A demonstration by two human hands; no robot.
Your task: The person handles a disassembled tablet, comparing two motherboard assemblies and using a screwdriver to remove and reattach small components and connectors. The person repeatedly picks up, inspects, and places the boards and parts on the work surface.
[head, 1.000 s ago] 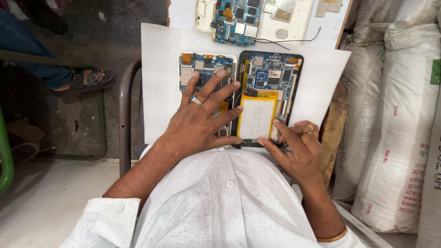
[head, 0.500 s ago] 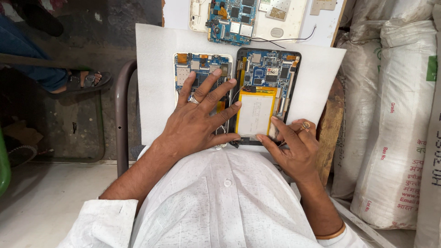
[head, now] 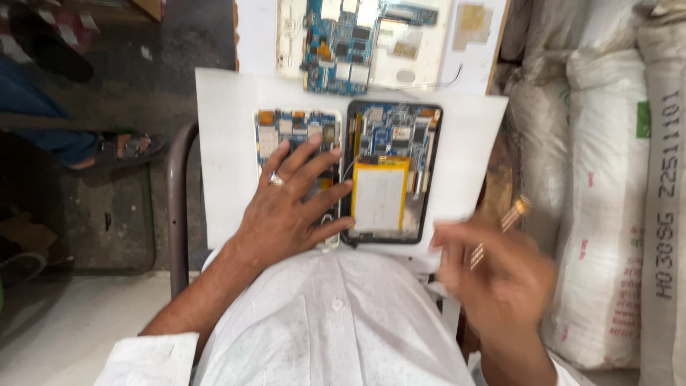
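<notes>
Two opened tablets lie side by side on a white board (head: 229,143) over my lap. My left hand (head: 293,200), a ring on one finger, rests flat with fingers spread on the white-framed tablet (head: 286,129), showing blue circuit boards. Beside it sits the black-framed tablet (head: 393,171) with a blue board and a pale yellow-edged battery (head: 380,196). My right hand (head: 493,279), blurred, is off the tablets to the right, above my lap, holding a thin copper-coloured tool (head: 511,214).
A third opened device with a blue circuit board (head: 343,43) lies on a white surface beyond. White woven sacks (head: 614,214) stand at the right. A metal chair frame (head: 176,207) curves at the left, and someone's sandalled foot (head: 121,150) rests on the dark floor.
My right hand has left the lower edge of the black-framed tablet and moved right and toward me with the tool. My left hand has stayed on the white-framed tablet.
</notes>
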